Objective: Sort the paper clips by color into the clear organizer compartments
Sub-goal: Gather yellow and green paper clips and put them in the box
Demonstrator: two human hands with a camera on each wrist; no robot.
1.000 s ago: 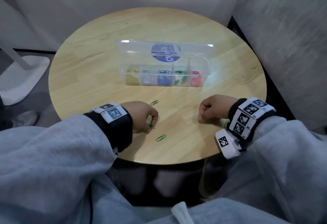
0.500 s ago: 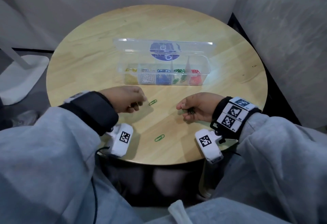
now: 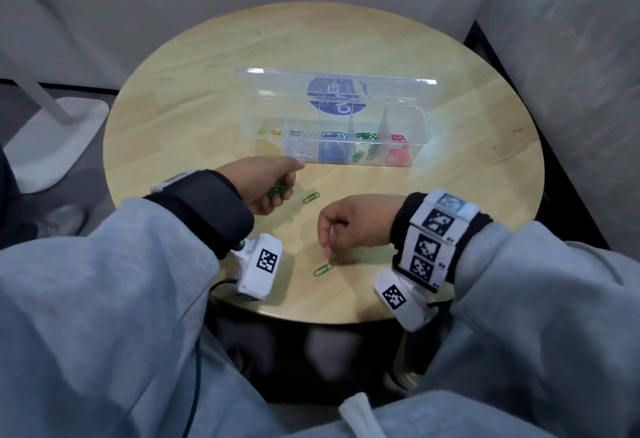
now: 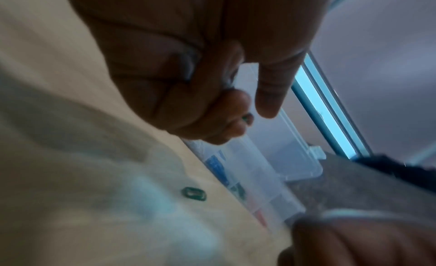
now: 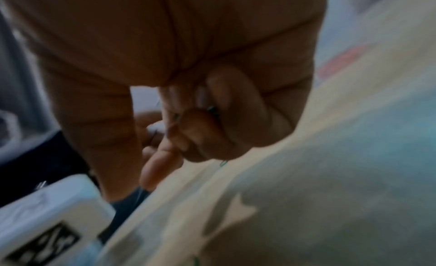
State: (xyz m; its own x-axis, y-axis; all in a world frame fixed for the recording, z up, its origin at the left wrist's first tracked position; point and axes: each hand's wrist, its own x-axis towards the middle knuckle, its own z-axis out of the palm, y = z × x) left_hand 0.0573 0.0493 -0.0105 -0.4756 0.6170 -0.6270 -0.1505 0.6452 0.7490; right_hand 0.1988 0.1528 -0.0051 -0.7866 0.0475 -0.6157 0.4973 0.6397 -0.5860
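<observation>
Fingers of the left hand [image 3: 263,185] are curling round green clips [image 3: 276,191], while the right hand [image 3: 353,226], also clutching green clips, is hovering above a loose clip [image 3: 323,269] on the worktop [image 3: 467,174].

Round wooden table [image 3: 207,98] in a grey-walled corner, white stand base [image 3: 52,147] left

Head cam looks down at table [image 3: 450,195]; wrist cams close, sharing tabletop.

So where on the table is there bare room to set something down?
Bare wood lies left of the organizer, right of it, and behind its lid toward the wall. The front is crowded: left hand, right hand, and two loose green clips.
</observation>
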